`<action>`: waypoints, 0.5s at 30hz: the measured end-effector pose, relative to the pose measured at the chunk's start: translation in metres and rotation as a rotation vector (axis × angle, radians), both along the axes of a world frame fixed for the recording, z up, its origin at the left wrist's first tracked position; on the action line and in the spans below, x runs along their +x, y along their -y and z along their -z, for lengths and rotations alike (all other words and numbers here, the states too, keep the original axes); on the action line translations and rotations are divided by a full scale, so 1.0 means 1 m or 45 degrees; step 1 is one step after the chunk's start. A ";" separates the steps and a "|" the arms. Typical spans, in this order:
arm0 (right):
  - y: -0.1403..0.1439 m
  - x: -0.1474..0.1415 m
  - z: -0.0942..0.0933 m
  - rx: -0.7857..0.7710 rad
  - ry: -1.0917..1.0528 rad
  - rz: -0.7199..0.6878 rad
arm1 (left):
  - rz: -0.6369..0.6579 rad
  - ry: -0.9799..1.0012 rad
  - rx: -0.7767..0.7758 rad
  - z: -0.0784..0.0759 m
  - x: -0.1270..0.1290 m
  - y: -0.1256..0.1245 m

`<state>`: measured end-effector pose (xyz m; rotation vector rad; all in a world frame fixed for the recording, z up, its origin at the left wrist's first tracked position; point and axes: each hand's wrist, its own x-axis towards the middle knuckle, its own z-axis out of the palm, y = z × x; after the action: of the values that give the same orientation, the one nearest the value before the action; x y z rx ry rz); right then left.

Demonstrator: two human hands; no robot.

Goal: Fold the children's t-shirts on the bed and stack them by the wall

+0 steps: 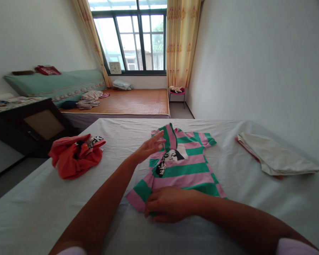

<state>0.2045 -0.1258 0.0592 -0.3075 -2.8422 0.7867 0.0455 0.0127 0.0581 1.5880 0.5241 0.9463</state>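
Note:
A pink-and-green striped T-shirt (186, 170) with a black-and-white printed face lies front up on the white sheet (117, 212). Its left side is partly folded inward, and the sleeve there stands raised. Beside that sleeve is my left hand (151, 144), fingers loosely spread, with nothing visibly gripped. My right hand (171, 204) rests at the lower left of the shirt, fingers curled over the hem; the fingertips are partly hidden beneath the hand.
To the left sits a crumpled orange-red garment (76, 156). A folded pale garment (276, 154) lies on the right by the wall. Behind are a low bed (138, 101) with clothes, a dark cabinet (39, 124), and a pink stool (177, 92) under the curtain.

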 end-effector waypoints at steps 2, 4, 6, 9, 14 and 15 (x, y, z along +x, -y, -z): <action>0.002 0.002 -0.003 -0.164 0.025 -0.144 | -0.163 0.008 -0.041 -0.003 -0.017 -0.003; 0.000 0.005 -0.005 -0.302 0.051 -0.189 | -0.359 -0.118 -0.068 -0.006 -0.038 -0.009; -0.006 0.008 -0.005 -0.314 0.056 -0.114 | -0.399 -0.392 -0.068 -0.009 -0.056 -0.012; -0.026 0.019 -0.002 -0.274 0.076 0.156 | -0.095 -0.898 0.009 -0.014 -0.068 0.001; -0.089 0.061 0.018 0.066 -0.009 0.988 | 0.123 -1.352 0.355 -0.016 -0.068 0.058; -0.103 0.070 0.023 0.148 -0.012 1.124 | 0.116 -1.396 0.412 -0.014 -0.068 0.070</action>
<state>0.2745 -0.0228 0.0359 -1.3809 -2.3232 0.4119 -0.0221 -0.0571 0.0726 2.3494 1.0568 -0.0075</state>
